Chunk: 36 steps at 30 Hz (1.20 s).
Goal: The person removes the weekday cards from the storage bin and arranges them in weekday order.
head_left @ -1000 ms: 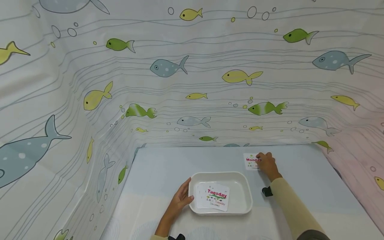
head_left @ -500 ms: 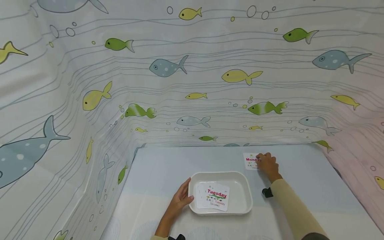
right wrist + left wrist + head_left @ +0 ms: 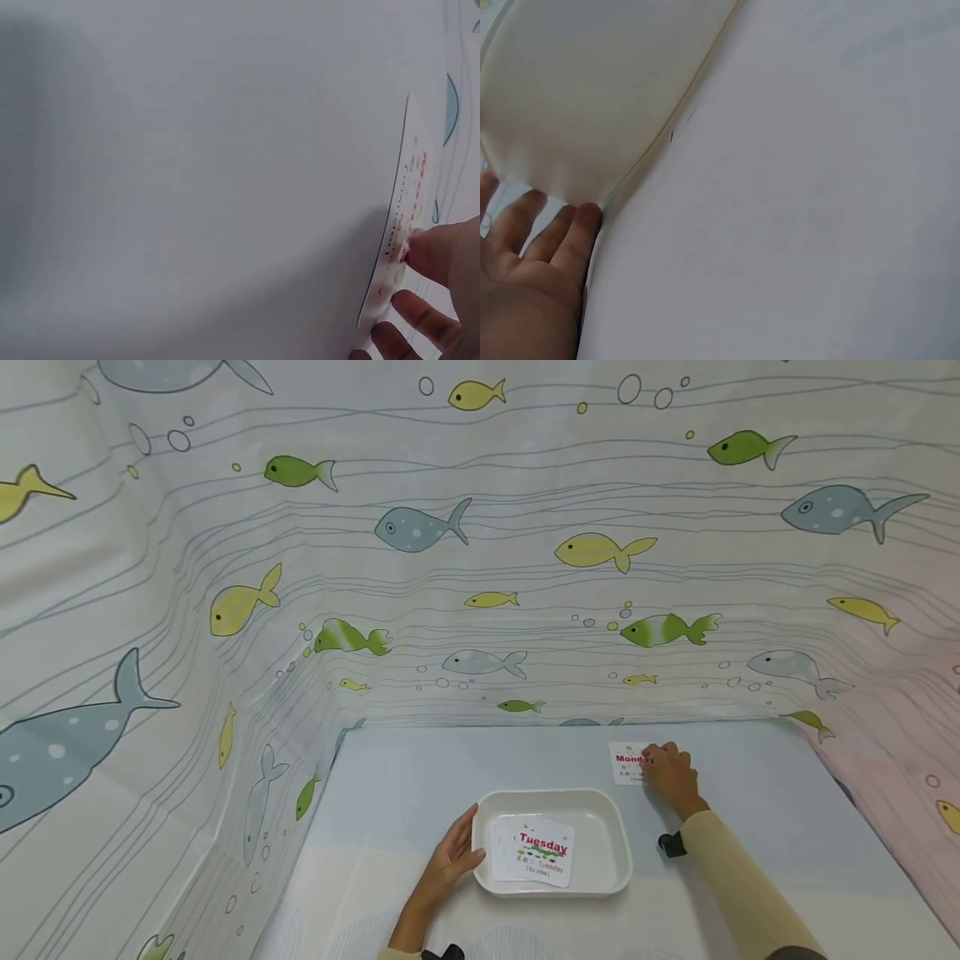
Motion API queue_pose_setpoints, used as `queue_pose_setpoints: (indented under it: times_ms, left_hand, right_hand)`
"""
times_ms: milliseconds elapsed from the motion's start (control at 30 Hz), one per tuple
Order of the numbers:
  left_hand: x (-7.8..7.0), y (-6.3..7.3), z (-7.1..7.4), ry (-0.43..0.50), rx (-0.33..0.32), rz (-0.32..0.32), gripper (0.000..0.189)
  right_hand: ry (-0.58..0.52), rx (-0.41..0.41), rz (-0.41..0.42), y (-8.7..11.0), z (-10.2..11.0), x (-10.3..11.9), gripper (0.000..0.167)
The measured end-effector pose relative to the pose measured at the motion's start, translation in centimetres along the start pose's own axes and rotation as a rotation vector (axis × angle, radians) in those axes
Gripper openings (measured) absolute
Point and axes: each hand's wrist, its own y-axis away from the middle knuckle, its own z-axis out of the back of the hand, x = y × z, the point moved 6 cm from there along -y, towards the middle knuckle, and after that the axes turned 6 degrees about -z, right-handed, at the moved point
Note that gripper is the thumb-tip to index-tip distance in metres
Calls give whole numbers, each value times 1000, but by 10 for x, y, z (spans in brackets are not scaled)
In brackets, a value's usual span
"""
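Note:
A white rectangular tray (image 3: 597,847) stands on the table, its left end gripped by my left hand (image 3: 444,866), with the thumb at the rim and the fingers along the outer wall. In the left wrist view the fingertips meet the tray's wall (image 3: 600,97). Inside the tray lie several overlapping cards, a "Tuesday" card (image 3: 543,852) on top. Behind the tray's right end, my right hand (image 3: 672,779) pinches the right side of a white "Monday" card (image 3: 626,770). Thumb and fingers hold that flashcard (image 3: 397,217) at its edge in the right wrist view, and they hide part of it.
The table (image 3: 420,764) has a pale blue and white cover. A fish-print curtain (image 3: 525,635) rises behind it and along both sides. Dark wrist devices show at the left wrist (image 3: 450,952) and the right wrist (image 3: 671,844).

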Motion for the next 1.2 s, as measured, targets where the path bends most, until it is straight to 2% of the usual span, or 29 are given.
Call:
queue_pose_setpoints:
  times_ms: [300, 633, 967, 1200]
  left_hand:
    - [-1, 1, 0, 17, 11, 8, 68]
    - [0, 1, 0, 12, 39, -7, 66]
    - [-1, 0, 0, 36, 58, -10, 65]
    - [-1, 1, -1, 42, 57, -8, 65]
  right_hand:
    - [-25, 38, 2, 3, 5, 2, 40]
    - [-33, -24, 49, 11, 13, 10, 39]
    - [-107, 41, 122, 22, 19, 32, 40]
    - [-174, 134, 184, 33, 18, 47, 37]
